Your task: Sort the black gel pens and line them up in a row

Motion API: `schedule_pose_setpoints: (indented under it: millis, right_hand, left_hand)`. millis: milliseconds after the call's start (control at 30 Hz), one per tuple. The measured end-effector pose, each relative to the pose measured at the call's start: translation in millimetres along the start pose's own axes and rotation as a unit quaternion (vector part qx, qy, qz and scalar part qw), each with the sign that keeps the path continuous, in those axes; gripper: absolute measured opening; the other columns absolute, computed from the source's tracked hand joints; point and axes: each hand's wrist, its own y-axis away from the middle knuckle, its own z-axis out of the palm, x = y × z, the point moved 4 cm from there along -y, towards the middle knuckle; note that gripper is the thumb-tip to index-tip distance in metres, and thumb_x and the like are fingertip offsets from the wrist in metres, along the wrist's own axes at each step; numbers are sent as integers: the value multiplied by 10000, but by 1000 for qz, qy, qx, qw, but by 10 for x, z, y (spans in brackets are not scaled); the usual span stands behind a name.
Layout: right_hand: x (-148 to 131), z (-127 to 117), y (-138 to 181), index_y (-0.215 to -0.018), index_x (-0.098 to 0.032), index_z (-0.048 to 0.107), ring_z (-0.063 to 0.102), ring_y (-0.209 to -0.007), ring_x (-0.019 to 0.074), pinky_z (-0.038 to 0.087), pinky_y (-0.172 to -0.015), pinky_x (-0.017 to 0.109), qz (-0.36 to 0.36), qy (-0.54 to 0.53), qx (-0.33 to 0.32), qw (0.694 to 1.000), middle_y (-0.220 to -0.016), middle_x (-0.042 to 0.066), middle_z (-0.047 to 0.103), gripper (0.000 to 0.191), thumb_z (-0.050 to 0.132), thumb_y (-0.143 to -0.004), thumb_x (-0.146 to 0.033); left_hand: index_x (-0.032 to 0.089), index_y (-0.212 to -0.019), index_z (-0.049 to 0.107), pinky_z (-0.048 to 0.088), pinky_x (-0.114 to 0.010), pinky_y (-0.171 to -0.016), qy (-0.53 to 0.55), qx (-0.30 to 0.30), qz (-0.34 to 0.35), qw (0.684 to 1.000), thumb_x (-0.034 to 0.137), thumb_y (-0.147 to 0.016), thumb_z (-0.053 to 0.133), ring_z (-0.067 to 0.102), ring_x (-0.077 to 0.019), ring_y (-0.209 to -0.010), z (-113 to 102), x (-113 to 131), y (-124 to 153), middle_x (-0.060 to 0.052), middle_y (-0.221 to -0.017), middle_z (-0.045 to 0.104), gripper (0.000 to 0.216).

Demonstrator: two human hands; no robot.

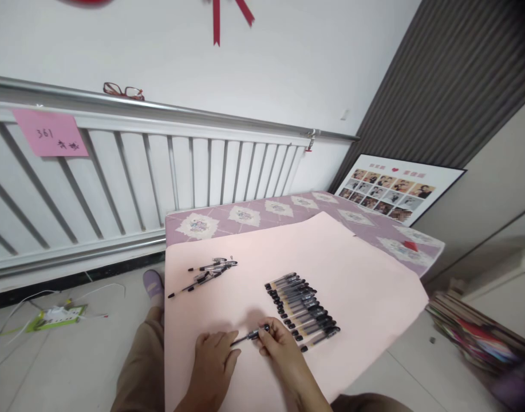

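Note:
A gel pen (pixel 245 338) with a clear barrel and dark cap is held between my two hands, low over the pink sheet (pixel 245 274). My right hand (pixel 283 348) pinches its capped end between thumb and fingers. At the other end, my left hand (pixel 216 361) has its fingers closed round the barrel, hiding the tip. Right of my hands lies a slanting row of several capped pens (pixel 305 309), side by side. A smaller, looser pile of pens (pixel 208 273) rests at the sheet's left side.
A purple patterned cloth (pixel 279 209) shows beyond the sheet. Behind the table stands a white radiator (pixel 202 169), with glasses (pixel 123 91) on its ledge. A photo board (pixel 395 186) leans at the back right. A power strip (pixel 58 317) lies on the floor at left.

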Motion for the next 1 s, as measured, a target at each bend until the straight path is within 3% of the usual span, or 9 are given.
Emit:
schedule_pose_setpoints:
  millis: [100, 267, 467, 1000]
  right_hand:
    - [-137, -248, -10, -856, -217, 564, 509, -549, 114, 399, -527, 235, 3, 12, 49, 999, -601, -51, 536, 366, 659, -656, -508]
    - [-334, -871, -109, -952, -218, 543, 488, -495, 106, 396, -499, 235, 8, 17, 119, 993, -573, -55, 541, 365, 621, -692, -462]
    - [-394, -1534, -286, -972, -211, 558, 572, -571, 135, 430, -481, 231, 31, 95, 243, 965, -635, -25, 576, 379, 631, -650, -396]
    - [-236, -1888, -630, -931, -191, 551, 582, -515, 145, 389, -422, 239, 45, 213, 270, 938, -644, 9, 609, 271, 585, -714, -350]
  left_hand:
    - [250, -1061, 566, 378, -357, -812, 4, 0, -6, 1000, 227, -851, 502, 607, -183, -862, 1, -19, 1, -20, -940, 675, 221]
    - [250, -981, 600, 401, -361, -820, 2, 3, -6, 1000, 215, -861, 475, 621, -174, -846, -20, -5, -19, -13, -911, 684, 176]
    - [249, -1004, 604, 426, -366, -818, -3, 10, 3, 1000, 213, -871, 448, 627, -177, -861, 8, -27, -9, -26, -924, 686, 209]
    - [254, -1028, 596, 445, -352, -785, -15, -6, 24, 1000, 196, -863, 455, 632, -169, -823, 64, -68, -2, -18, -900, 684, 225]
